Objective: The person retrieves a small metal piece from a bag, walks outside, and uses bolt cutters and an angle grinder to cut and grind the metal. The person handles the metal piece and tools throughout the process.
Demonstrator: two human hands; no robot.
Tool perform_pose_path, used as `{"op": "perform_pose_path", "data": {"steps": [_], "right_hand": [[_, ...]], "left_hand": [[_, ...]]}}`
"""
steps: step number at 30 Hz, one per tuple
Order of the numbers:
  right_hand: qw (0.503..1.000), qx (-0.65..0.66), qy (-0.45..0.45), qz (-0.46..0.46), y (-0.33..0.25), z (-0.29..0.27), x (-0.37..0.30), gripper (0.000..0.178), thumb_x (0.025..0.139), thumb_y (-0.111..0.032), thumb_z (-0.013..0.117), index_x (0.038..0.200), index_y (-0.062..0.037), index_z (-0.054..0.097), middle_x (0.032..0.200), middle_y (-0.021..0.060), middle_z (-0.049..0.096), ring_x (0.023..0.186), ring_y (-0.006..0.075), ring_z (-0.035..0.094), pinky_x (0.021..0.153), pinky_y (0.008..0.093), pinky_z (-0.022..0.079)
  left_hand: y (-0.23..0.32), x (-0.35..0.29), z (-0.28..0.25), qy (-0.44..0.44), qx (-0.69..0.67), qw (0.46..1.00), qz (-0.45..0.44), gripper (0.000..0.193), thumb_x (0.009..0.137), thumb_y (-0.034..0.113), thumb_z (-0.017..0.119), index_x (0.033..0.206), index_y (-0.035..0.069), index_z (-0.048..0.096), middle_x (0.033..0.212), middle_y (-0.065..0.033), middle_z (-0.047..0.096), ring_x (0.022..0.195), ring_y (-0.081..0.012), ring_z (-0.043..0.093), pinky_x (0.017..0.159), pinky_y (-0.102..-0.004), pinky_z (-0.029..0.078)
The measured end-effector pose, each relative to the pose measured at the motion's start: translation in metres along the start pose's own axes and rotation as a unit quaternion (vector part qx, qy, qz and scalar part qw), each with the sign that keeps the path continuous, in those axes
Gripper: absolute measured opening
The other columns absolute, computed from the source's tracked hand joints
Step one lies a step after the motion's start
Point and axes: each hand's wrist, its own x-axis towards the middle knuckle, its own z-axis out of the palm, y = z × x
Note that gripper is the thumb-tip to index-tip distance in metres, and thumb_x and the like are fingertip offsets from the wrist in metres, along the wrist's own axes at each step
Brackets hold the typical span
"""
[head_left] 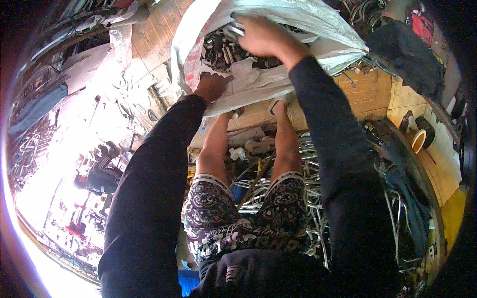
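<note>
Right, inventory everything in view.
Sack: one, white, top centre
Metal parts: many, dark and silver, in sack
Metal piece: one, silver, in right hand
Cloth: one, black, upper right
Bundle: one, red, upper right
Bowl-like thing: one, orange, right
Tubes: many, silver, lower centre
Clutter: uncountable, glare-washed, left
Legs: two, bare, centre
Shorts: one, patterned, lower centre
Sleeves: two, black, either side
Right hand: one, bare, over sack
Left hand: one, bare, sack edge

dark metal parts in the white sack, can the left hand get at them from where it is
Probably yes: the left hand is at the near left of the open white sack, and the dark metal parts show just beyond it; only some crumpled pale material seems partly in the way.
</note>
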Motion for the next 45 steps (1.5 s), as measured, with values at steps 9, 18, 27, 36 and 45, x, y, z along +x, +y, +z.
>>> {"op": "perform_pose_path", "data": {"steps": [9, 18, 27, 36, 45], "right_hand": [[0.974, -0.058, -0.199, 0.089, -0.035, 0.034, -0.154, 0.038, 0.091, -0.027, 0.059, 0.118, -0.0001, 0.06, 0.096, 0.0264, 0.073, 0.09, 0.0447, 0.073, 0.08, 0.0569, 0.058], [0.997, -0.071, -0.04, 0.016, -0.108, -0.001, -0.224, 0.036, 0.092, -0.019, 0.065, 0.121, -0.0003, 0.057, 0.109, 0.0271, 0.07, 0.1, 0.0457, 0.068, 0.084, 0.0566, 0.054], [0.976, -0.039, -0.15, -0.151, -0.122, -0.033, -0.281, 0.038, 0.089, -0.014, 0.068, 0.122, 0.0028, 0.059, 0.116, 0.0244, 0.063, 0.105, 0.0422, 0.064, 0.089, 0.051, 0.052], [0.992, -0.02, -0.088, 0.085, -0.168, -0.053, -0.222, 0.023, 0.087, -0.011, 0.071, 0.103, -0.001, 0.06, 0.085, 0.0115, 0.068, 0.076, 0.0249, 0.064, 0.076, 0.0396, 0.052], [0.988, 0.059, -0.139, 0.037, -0.263, -0.009, -0.169, 0.041, 0.091, -0.033, 0.077, 0.104, 0.0028, 0.061, 0.097, 0.0072, 0.065, 0.096, 0.0179, 0.058, 0.085, 0.0334, 0.045]], "left_hand": [[0.024, 0.023, -0.048, 0.246, 0.014, 0.949, -0.197, 0.027, 0.097, 0.014, 0.051, 0.118, 0.007, 0.067, 0.097, -0.0162, 0.07, 0.088, -0.0346, 0.069, 0.081, -0.049, 0.055], [0.153, -0.147, -0.258, 0.261, -0.352, 0.888, -0.141, 0.02, 0.092, 0.022, 0.065, 0.107, 0.009, 0.067, 0.097, -0.0164, 0.072, 0.095, -0.0343, 0.072, 0.082, -0.0429, 0.056], [0.262, -0.496, -0.448, 0.792, -0.228, 0.552, 0.125, 0.016, 0.082, 0.014, 0.074, 0.088, 0.011, 0.059, 0.085, -0.0072, 0.06, 0.069, -0.023, 0.059, 0.056, -0.038, 0.046], [0.191, -0.677, -0.401, 0.869, -0.02, 0.494, -0.031, 0.013, 0.085, 0.014, 0.076, 0.083, 0.006, 0.067, 0.074, -0.0072, 0.067, 0.058, -0.0196, 0.058, 0.052, -0.0337, 0.047], [0.13, -0.685, -0.069, 0.256, -0.309, 0.714, -0.574, 0.037, 0.097, 0.031, 0.063, 0.128, 0.01, 0.062, 0.114, -0.0164, 0.069, 0.1, -0.0322, 0.07, 0.089, -0.0467, 0.054]]}}
